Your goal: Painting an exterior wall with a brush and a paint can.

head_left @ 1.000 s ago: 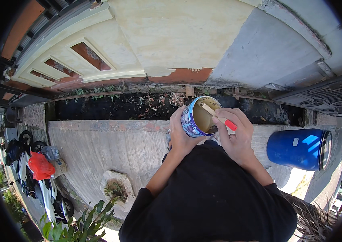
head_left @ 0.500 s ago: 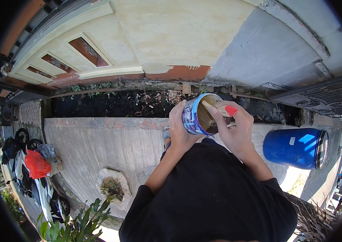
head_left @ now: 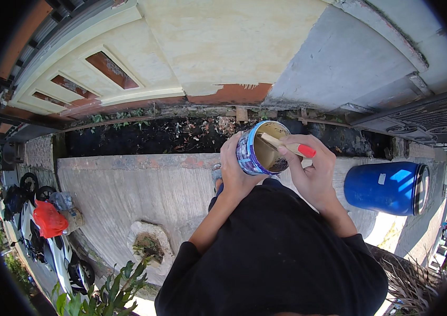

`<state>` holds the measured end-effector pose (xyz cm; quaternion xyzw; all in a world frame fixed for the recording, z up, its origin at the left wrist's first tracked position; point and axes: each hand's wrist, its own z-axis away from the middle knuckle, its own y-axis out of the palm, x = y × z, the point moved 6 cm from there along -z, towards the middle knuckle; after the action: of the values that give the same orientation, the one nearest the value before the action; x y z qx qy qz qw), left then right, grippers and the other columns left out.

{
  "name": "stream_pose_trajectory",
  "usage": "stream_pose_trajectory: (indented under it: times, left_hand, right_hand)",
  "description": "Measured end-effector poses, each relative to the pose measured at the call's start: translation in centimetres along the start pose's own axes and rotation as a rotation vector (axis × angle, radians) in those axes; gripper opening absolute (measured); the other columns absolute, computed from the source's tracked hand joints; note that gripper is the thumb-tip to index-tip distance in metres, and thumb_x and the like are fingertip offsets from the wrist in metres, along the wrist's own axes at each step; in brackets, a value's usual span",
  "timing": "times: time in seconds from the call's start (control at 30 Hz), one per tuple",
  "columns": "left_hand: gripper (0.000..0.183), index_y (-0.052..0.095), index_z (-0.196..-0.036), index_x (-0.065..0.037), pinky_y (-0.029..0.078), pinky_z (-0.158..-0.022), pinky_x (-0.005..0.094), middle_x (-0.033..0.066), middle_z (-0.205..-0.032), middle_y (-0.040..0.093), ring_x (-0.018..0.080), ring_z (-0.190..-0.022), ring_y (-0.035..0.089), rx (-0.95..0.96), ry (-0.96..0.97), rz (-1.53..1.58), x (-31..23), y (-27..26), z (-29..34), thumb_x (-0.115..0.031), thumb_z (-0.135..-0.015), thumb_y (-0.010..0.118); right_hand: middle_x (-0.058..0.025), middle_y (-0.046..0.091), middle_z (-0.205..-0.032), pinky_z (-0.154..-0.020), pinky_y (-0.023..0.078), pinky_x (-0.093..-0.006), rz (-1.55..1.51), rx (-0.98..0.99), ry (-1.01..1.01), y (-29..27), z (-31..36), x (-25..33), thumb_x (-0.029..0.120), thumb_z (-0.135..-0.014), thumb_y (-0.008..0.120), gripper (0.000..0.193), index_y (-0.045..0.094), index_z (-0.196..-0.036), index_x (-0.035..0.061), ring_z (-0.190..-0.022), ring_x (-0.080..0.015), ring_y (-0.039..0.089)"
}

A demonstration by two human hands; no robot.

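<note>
My left hand [head_left: 235,167] is wrapped round the side of a blue-and-white paint can [head_left: 246,153], which is tilted so its mouth faces me. Pale beige paint coats the can's inner wall. In my right hand [head_left: 312,171] is a paintbrush [head_left: 298,148] with a light wooden handle and a red end, pinched between thumb and fingers. Its other end reaches into the can's mouth near the left rim. Ahead stands a wall [head_left: 229,39] coated in pale cream, with a ragged strip of red-brown along its bottom and a grey stretch to the right.
A dark gutter [head_left: 144,138] runs between the wall and the concrete pavement [head_left: 102,184]. On its side at right lies a blue barrel [head_left: 379,188]. Motorcycles, a red bag [head_left: 51,218], a stone planter [head_left: 151,245] and a leafy plant [head_left: 105,292] are on the left.
The paintbrush has turned in my right hand, so its handle lies more level and its inner end sits nearer the can's left rim. My left hand still holds the can.
</note>
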<state>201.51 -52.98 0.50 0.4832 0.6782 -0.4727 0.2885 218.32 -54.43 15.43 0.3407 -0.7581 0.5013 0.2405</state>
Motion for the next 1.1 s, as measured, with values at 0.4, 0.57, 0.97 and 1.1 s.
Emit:
stream_pose_trajectory:
  times: [0.4,0.57,0.97,1.1]
  left_hand:
    - [0.122,0.042,-0.154,-0.003,0.045,-0.116,0.0502,0.0207,-0.147,0.054,0.0412,-0.137,0.055,0.035,0.02,-0.008,-0.2,0.4,-0.3,-0.024,-0.053,0.108]
    - [0.123,0.038,-0.156,-0.001,0.042,-0.117,0.0575,0.0248,-0.153,0.054,0.0475,-0.139,0.053,0.026,0.132,-0.002,-0.6,0.8,-0.6,-0.017,-0.053,0.105]
    - [0.118,0.044,-0.152,-0.002,0.047,-0.113,0.0504,0.021,-0.145,0.057,0.0414,-0.134,0.057,0.003,0.084,-0.03,-0.5,0.4,-1.1,-0.025,-0.054,0.108]
    - [0.12,0.044,-0.152,-0.003,0.047,-0.113,0.0494,0.0201,-0.144,0.057,0.0403,-0.133,0.057,0.002,0.064,-0.021,-0.4,0.3,-1.1,-0.027,-0.054,0.108]
  right_hand:
    - [-0.0132,0.076,-0.099,-0.065,0.055,-0.0335,0.006,-0.046,0.086,0.1,0.3,-1.2,0.005,-0.095,0.079,0.012,0.074,-0.104,0.0011,-0.074,-0.0234,0.069]
    - [-0.0166,0.075,-0.097,-0.071,0.056,-0.0418,0.086,-0.035,0.021,0.8,0.0,-1.0,0.004,-0.095,0.077,0.011,0.073,-0.103,-0.0014,-0.081,-0.0334,0.071]
    - [-0.0149,0.077,-0.101,-0.074,0.057,-0.0324,-0.033,-0.041,0.028,-0.6,-0.8,-0.5,0.0,-0.096,0.078,0.012,0.073,-0.106,-0.0017,-0.082,-0.0213,0.074]
    - [-0.0145,0.076,-0.099,-0.075,0.057,-0.0354,0.098,-0.064,-0.165,-0.7,-0.9,1.1,0.0,-0.093,0.079,0.014,0.073,-0.106,0.0006,-0.084,-0.0265,0.073]
